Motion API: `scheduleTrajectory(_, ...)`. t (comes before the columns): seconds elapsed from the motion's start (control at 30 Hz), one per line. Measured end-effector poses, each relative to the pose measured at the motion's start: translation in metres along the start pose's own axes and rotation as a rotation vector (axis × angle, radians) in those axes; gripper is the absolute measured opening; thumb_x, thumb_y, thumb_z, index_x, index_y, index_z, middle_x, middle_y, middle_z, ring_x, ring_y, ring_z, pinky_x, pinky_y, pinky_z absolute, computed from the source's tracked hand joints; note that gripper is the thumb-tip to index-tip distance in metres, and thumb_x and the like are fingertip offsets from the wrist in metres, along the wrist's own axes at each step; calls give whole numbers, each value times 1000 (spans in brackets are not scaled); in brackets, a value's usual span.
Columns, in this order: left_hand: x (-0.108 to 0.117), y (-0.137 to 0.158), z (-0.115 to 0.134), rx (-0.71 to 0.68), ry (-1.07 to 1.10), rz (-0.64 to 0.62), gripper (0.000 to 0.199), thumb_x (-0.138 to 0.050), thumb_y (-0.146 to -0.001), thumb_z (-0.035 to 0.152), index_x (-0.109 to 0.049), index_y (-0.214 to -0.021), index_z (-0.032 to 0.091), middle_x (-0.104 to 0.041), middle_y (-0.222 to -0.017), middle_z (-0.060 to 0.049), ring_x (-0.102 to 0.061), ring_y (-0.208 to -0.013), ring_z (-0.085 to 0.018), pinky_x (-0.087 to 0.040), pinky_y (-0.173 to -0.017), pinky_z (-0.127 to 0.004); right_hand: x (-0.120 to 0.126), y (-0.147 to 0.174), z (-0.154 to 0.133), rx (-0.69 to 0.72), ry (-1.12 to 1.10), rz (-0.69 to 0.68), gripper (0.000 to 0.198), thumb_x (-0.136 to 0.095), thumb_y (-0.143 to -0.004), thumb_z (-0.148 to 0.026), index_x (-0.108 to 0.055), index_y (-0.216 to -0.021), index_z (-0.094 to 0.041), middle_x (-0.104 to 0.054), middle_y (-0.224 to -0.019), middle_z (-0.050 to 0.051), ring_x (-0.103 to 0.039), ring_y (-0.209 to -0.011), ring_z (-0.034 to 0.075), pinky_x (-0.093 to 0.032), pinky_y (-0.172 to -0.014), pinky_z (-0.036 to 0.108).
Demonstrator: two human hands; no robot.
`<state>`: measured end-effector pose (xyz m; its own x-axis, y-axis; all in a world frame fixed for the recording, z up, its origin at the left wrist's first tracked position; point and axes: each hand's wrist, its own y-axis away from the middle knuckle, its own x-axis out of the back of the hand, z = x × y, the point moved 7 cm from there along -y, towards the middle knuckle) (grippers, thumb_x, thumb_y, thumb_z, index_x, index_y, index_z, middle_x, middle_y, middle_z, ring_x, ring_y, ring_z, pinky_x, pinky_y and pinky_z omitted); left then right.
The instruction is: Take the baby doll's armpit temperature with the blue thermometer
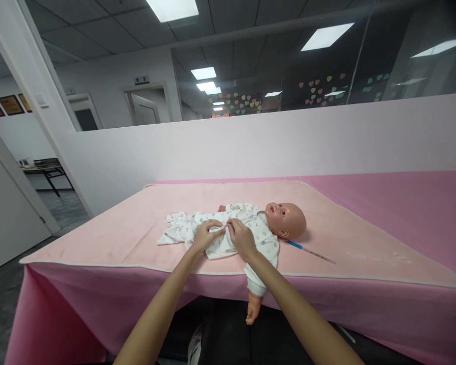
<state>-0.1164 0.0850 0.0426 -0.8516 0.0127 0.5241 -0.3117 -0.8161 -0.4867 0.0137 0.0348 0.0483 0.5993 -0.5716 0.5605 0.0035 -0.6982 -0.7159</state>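
My left hand [203, 234] and my right hand [240, 237] are close together over the doll's [251, 228] belly, fingertips nearly meeting, both pinching the front of its printed white sleepsuit [197, 225]. Left fingers are curled down on a fold of the cloth, the right thumb and forefinger nip the edge beside it. Whether I've got a snap or just cloth between them I can't tell; it's too small to see.

The suit looks thin, soft cotton by my guess, so it will bunch and slide over the body underneath rather than hold shape. Best taken right at the placket edge, near the fastenings, not by a loose handful. The doll itself I judge light and hollow, with a hard smooth plastic head [288, 220] that would slip in a grip, so the clothed trunk is the place to steady it.

It lies on its back near the front edge of the bench [403, 203], head pointing to the right end, the suit's empty-looking legs trailing toward the left end. One bare arm [255, 299] hangs over the front edge, so the doll could tip forward if tugged my way.

Under it is a pale pink blanket [117, 238], soft and likely to creep. Just beside the head, toward the right, lies a thin blue-ended stick, maybe a thermometer [311, 251], apart from my hands.
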Motion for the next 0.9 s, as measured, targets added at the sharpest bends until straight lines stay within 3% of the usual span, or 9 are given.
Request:
scheduleTrajectory(0.27, 0, 1, -1, 47, 70, -31, 25, -65, -69, 44, -70, -83, 23, -62, -103, -5, -52, -102, -24, -39, -89, -35, -3, 0, 4, -42, 64, -27, 25, -29, -93, -27, -52, -96, -19, -64, -80, 2, -59, -65, 14, -35, -54, 21)
scheduleTrajectory(0.53, -1, 1, -4, 37, 80, -48, 23, -68, -67, 40, -71, -84, 24, -62, -104, -6, -53, -103, -24, -41, -88, -35, -2, 0, -1, 5, 57, -32, 20, -35, -89, -24, -54, -93, -21, -65, -86, 1, -59, -72, 14, -38, -59, 22)
scheduleTrajectory(0.9, -2, -2, -1, 78, 262, -65, 11, -68, -59, 25, -70, -68, 20, -64, -95, -7, -57, -91, -22, -44, -81, -33, -5, 1, -3, 37, 91, -66, 23, -34, -91, -23, -57, -92, -21, -64, -86, 3, -59, -73, 13, -38, -58, 22)
